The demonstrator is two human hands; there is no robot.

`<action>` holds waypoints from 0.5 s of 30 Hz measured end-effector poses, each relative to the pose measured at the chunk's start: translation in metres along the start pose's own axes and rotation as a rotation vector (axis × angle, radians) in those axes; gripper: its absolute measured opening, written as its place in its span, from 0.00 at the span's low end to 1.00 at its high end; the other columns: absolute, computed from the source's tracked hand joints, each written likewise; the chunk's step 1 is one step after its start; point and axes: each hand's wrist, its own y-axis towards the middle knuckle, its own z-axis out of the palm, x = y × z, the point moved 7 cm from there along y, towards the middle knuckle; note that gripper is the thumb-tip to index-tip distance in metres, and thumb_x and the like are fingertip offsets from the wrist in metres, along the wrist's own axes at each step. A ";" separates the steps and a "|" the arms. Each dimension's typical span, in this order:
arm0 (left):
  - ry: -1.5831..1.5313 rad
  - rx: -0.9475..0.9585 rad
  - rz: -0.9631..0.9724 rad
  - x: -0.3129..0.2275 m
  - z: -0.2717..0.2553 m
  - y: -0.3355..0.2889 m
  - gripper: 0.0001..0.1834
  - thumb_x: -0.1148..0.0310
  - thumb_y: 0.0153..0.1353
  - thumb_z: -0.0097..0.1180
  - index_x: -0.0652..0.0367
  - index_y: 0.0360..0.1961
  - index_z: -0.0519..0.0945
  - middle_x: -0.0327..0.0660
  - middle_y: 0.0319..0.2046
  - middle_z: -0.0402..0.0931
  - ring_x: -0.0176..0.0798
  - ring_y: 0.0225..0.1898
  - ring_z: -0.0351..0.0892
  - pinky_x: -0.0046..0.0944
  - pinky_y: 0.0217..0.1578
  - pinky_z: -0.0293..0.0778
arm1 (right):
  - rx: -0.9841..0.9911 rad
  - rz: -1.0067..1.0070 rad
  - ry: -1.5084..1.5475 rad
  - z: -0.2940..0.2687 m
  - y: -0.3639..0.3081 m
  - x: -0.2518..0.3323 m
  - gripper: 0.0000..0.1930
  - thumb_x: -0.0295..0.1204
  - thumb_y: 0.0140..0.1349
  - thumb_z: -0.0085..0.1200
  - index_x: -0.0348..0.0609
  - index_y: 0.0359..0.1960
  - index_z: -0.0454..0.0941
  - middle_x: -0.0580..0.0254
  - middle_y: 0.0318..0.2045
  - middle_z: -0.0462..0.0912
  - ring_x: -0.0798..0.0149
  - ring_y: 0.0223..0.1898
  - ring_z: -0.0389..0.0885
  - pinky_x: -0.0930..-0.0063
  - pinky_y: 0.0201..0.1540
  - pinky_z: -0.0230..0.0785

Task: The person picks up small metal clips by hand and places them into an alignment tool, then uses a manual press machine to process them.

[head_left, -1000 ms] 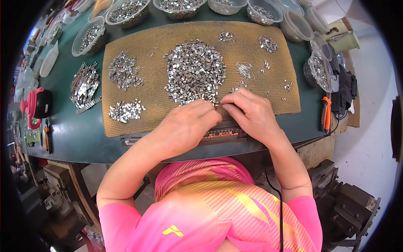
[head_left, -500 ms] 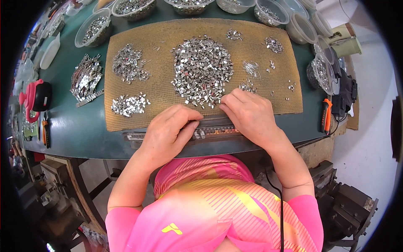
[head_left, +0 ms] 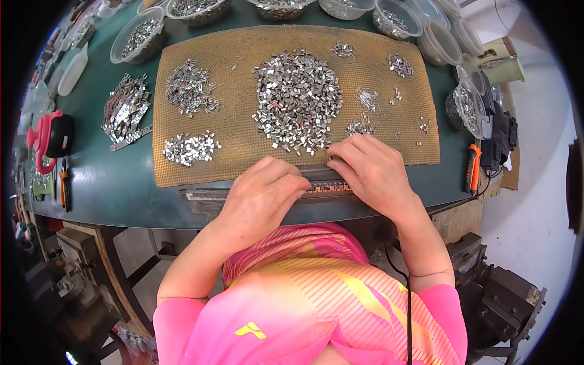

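Observation:
A long dark metal bar-shaped fixture (head_left: pixel 213 196) lies along the table's near edge, with a row of small silver and copper-coloured pieces (head_left: pixel 328 187) in it. My left hand (head_left: pixel 261 191) is over this row, thumb and forefinger pinched together at its slot. What they hold is too small to make out. My right hand (head_left: pixel 374 170) is closed too, fingertips pressed together at the mat's near edge, just beside the big heap of small silver metal links (head_left: pixel 298 100). Whatever is between them is hidden. The heap lies on a tan textured mat (head_left: pixel 237 97).
Smaller piles of silver parts (head_left: pixel 191 149) and thin pins (head_left: pixel 367 99) are spread over the mat. Linked metal bands (head_left: pixel 126 112) lie left of it. Clear plastic tubs (head_left: pixel 139 38) line the far side. Orange-handled pliers (head_left: pixel 472 167) lie right, a pink-and-black cup (head_left: pixel 52 141) left.
My left hand has shifted right along the fixture, covering silver pieces that showed before. My right hand has moved slightly right and down from the heap's edge.

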 end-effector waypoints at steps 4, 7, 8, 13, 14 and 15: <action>-0.066 -0.005 -0.017 0.005 -0.004 0.001 0.09 0.78 0.59 0.65 0.61 0.41 0.84 0.44 0.37 0.80 0.51 0.40 0.79 0.48 0.41 0.78 | 0.017 -0.015 0.012 0.002 -0.001 -0.002 0.07 0.29 0.60 0.67 0.46 0.38 0.82 0.64 0.33 0.80 0.56 0.37 0.82 0.61 0.38 0.76; -0.028 -0.033 -0.025 0.009 -0.012 0.009 0.09 0.78 0.60 0.65 0.61 0.42 0.84 0.44 0.37 0.80 0.52 0.40 0.80 0.48 0.41 0.77 | 0.014 -0.011 0.000 0.004 0.002 -0.003 0.07 0.31 0.60 0.67 0.47 0.36 0.80 0.65 0.33 0.79 0.56 0.37 0.82 0.61 0.38 0.77; 0.031 -0.039 -0.015 0.009 -0.014 0.013 0.09 0.77 0.60 0.65 0.60 0.42 0.84 0.44 0.37 0.79 0.52 0.40 0.79 0.48 0.42 0.77 | 0.017 -0.004 -0.003 0.004 0.003 -0.003 0.07 0.30 0.60 0.66 0.46 0.36 0.80 0.64 0.33 0.79 0.56 0.38 0.82 0.61 0.38 0.77; 0.218 0.007 -0.020 0.012 -0.005 0.029 0.11 0.73 0.59 0.68 0.59 0.43 0.83 0.43 0.36 0.78 0.50 0.42 0.80 0.47 0.41 0.77 | 0.008 -0.011 -0.020 0.004 0.002 -0.001 0.07 0.29 0.61 0.65 0.45 0.37 0.79 0.62 0.32 0.79 0.55 0.37 0.82 0.60 0.38 0.76; 0.274 0.003 0.008 0.011 -0.001 0.031 0.11 0.73 0.59 0.68 0.59 0.43 0.82 0.42 0.36 0.77 0.50 0.42 0.79 0.47 0.41 0.77 | -0.001 -0.008 -0.015 0.004 0.000 0.000 0.07 0.28 0.62 0.65 0.45 0.37 0.79 0.62 0.32 0.79 0.55 0.37 0.82 0.60 0.38 0.76; 0.330 -0.002 0.036 0.010 0.002 0.032 0.12 0.72 0.58 0.69 0.58 0.42 0.81 0.42 0.36 0.75 0.49 0.41 0.78 0.47 0.41 0.77 | 0.000 -0.010 -0.014 0.003 -0.001 0.002 0.07 0.28 0.62 0.65 0.45 0.37 0.79 0.62 0.32 0.79 0.55 0.37 0.82 0.60 0.38 0.76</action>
